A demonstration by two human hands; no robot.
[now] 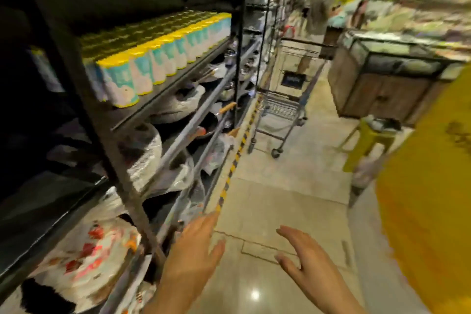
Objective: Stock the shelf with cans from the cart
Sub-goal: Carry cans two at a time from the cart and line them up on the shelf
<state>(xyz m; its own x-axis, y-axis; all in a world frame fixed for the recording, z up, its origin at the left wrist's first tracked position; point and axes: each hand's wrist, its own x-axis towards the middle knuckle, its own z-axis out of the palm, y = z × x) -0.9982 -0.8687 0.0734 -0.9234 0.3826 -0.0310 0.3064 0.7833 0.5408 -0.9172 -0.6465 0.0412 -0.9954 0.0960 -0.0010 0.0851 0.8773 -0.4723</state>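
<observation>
- Nothing is held in either grip: the left hand (196,245) and the right hand (305,260) are both seen low in the head view, fingers straight and spread, above the floor (267,199).
- The left hand is placed just beside the lowest rail of the shelf (163,94); whether the rail is touched cannot be told.
- The cans (142,69), yellow-rimmed with pale teal labels, are found packed in upright rows on an upper level of the shelf, well apart from both hands.
- The cart (283,99), a wire trolley on castors, is parked further down the aisle against the shelf; no cans can be made out in it, since the picture is blurred there.
- On the lower levels, pans and plastic-wrapped wares are stored.
- Further off, a person (318,0) is seen standing, with a wooden display (377,84) and a yellow stool (367,140) at the right.
- The task is judged to be between loads, and a walk to the cart is likely called for.
- A can is expected to be stiff, smooth, somewhat slippery and fairly heavy if full; dents are risked if it is dropped.
- It is best gripped round the middle of the body, fingers wrapped, and kept upright.
</observation>
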